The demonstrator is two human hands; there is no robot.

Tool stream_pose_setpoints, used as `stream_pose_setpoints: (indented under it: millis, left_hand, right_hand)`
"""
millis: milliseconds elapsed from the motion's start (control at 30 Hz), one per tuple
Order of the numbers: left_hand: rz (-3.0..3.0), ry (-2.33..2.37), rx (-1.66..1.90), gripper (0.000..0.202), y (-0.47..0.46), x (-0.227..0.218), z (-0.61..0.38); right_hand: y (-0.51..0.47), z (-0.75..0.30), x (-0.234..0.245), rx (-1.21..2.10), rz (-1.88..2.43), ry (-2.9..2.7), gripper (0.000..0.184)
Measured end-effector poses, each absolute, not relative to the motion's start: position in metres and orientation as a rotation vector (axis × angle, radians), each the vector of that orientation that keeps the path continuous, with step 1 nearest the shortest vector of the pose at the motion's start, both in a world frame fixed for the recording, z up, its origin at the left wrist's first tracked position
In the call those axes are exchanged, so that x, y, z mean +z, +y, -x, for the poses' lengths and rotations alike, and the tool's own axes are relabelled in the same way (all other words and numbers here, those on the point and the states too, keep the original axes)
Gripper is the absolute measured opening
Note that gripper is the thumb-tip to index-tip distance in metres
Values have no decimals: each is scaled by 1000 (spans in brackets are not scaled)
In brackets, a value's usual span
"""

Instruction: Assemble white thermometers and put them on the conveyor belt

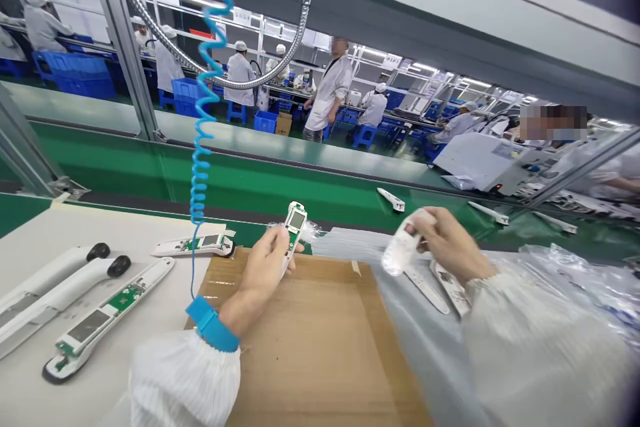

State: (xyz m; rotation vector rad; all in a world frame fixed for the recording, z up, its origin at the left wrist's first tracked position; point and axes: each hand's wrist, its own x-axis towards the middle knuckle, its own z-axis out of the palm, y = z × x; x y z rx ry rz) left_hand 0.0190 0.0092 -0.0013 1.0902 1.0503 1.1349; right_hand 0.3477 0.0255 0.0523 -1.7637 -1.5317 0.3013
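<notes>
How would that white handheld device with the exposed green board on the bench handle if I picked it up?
The white handheld device looks stiff, with a long rigid shell, but its exposed green board seems fragile. Its narrow body may tip sideways.

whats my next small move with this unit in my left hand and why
Probably slide the white circuit-board unit into the clear plastic bag: your left hand holds the unit up unbagged, close beside the bag pinched in your right hand.
</notes>
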Motion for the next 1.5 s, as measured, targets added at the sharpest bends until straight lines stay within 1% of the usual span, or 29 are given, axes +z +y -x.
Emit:
stream_pose_setpoints:
  millis: [67, 167, 233, 300, 400, 600, 667, 733, 833, 867, 933, 1000, 1067, 1133, 1200, 1233, 1267, 1333, 1433, 1500]
  left_hand:
    - [-1215, 1128, 1164, 46, 10, -4, -17]
    - [-1472, 1188, 1217, 39, 9, -7, -12]
    - [-1634, 1228, 1186, 34, 8, -10, -9]
    - [-1754, 1277, 1109, 32, 7, -13, -8]
    - [-1774, 1261, 1044, 30, 7, -17, -11]
    - [-1731, 1234, 1046, 30, 3, -13, -23]
    - [-1860, 1251, 1010, 34, -3, -11, -31]
    - [-2055, 1308, 830, 39, -11, -10, -40]
    - [-2327, 1402, 367, 47, -19, -9, -53]
    - [-2392, 1410, 260, 50, -20, -8, -55]
    - [-2463, 1427, 185, 51, -19, -5, -56]
    - [-2412, 1487, 205, 48, -15, -3, -52]
    - [-2298, 1596, 345, 42, -11, -3, -45]
    - [-2220, 1663, 654, 39, -10, -4, -38]
    - [-2225, 1616, 962, 46, -11, -4, -35]
    - [-2263, 1558, 1053, 47, -12, -4, -35]
    - [-2317, 1497, 1099, 43, -12, -4, -36]
    - [-2449, 1412, 1138, 33, -13, -4, -40]
    - [-2524, 1374, 1219, 30, -14, -2, -46]
    - [-2441, 1384, 1137, 30, -15, 1, -44]
  right_hand:
    - [28, -300, 45, 671, 1656, -1407, 23]
    - [28, -236, 25, 1155, 1397, -1320, 27]
    - [25, -209, 10, 1376, 1167, -1261, 34]
    - [21, -195, -2, 1483, 990, -1198, 40]
    - [16, -192, -15, 1474, 918, -1149, 43]
    - [14, -191, -23, 1287, 918, -1115, 48]
    - [14, -186, -19, 1356, 899, -939, 46]
    - [12, -180, -14, 1499, 857, -624, 47]
    - [9, -177, -7, 1602, 800, -193, 49]
    - [8, -178, -6, 1601, 786, -126, 48]
    - [8, -183, -4, 1639, 758, -109, 47]
    - [9, -187, -3, 1738, 712, -202, 42]
    - [10, -188, -4, 1811, 647, -371, 32]
    - [7, -183, -6, 1823, 582, -552, 23]
    - [3, -174, -8, 1823, 570, -656, 26]
    - [0, -170, -9, 1829, 588, -672, 28]
    - [-4, -166, -10, 1832, 616, -667, 29]
    - [-9, -161, -11, 1820, 661, -645, 24]
    - [-11, -160, -11, 1779, 680, -671, 18]
    - [-9, -162, -12, 1765, 693, -680, 21]
